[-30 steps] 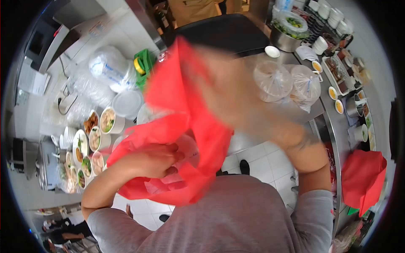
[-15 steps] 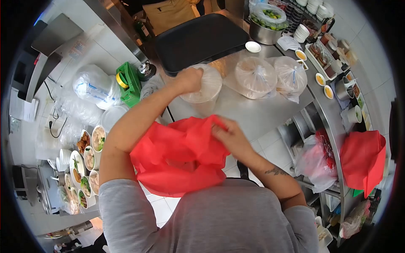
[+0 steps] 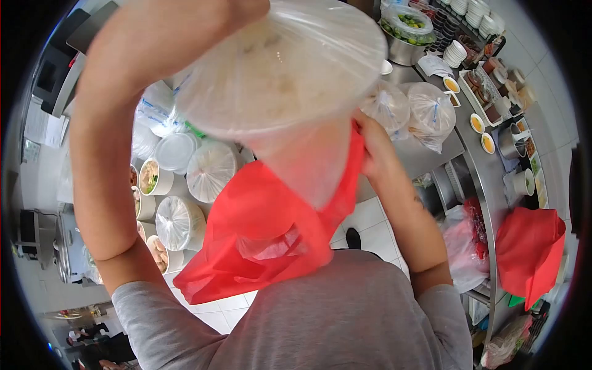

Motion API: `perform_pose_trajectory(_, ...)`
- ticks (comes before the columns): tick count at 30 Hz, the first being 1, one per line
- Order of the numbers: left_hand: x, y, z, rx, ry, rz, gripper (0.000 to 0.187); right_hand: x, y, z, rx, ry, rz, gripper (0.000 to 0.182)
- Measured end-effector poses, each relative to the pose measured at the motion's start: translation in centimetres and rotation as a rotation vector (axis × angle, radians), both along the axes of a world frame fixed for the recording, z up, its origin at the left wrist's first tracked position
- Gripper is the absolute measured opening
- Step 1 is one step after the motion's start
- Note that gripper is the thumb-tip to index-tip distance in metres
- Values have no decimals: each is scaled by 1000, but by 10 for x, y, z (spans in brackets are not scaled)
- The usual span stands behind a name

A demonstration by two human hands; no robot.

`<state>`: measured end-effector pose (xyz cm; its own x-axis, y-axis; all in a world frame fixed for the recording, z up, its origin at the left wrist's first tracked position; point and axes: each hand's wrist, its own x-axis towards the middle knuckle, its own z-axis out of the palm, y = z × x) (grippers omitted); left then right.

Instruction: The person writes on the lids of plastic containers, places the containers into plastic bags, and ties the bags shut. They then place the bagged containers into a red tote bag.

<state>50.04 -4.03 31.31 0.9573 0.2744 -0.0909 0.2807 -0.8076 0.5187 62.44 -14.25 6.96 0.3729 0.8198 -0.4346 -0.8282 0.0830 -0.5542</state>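
Observation:
Close to the camera, my left hand (image 3: 213, 24) is closed on the top of a plastic-wrapped container (image 3: 290, 80), a round pale tub with a clear bag drawn over it. What is inside is blurred by the film. Below it hangs a red cloth bag (image 3: 246, 209), its mouth partly spread and some clear plastic showing within. The container's lower part overlaps the bag's opening. My right hand (image 3: 371, 145) grips the bag's upper right edge, with its fingers partly hidden behind the red cloth.
Two bagged tubs (image 3: 428, 114) stand on the steel counter ahead. Left are wrapped tubs (image 3: 211, 169) and open bowls of food (image 3: 154, 179). Sauce cups (image 3: 476, 123) line the right-hand counter, where another red bag (image 3: 530, 253) hangs. A pot of limes (image 3: 404, 46) sits at the back.
My left hand has lifted the wrapped container off the counter, up toward the camera and over the red bag. My right hand has raised the bag's edge slightly outward.

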Motion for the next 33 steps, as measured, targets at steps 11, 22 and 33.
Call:
perform_pose_trajectory(11, -47, -53, -131, 28, -96, 132, 12, 34, -2, 76, 103, -651, 362, 21)
perform_pose_trajectory(22, -50, -16, -250, -58, -101, 113, 16, 0, 93, 158, 390, -837, 295, 18)
perform_pose_trajectory(33, -117, -46, -188, -25, 255, -116, 21, 94, -3, 145, 508, -354, 880, 23)
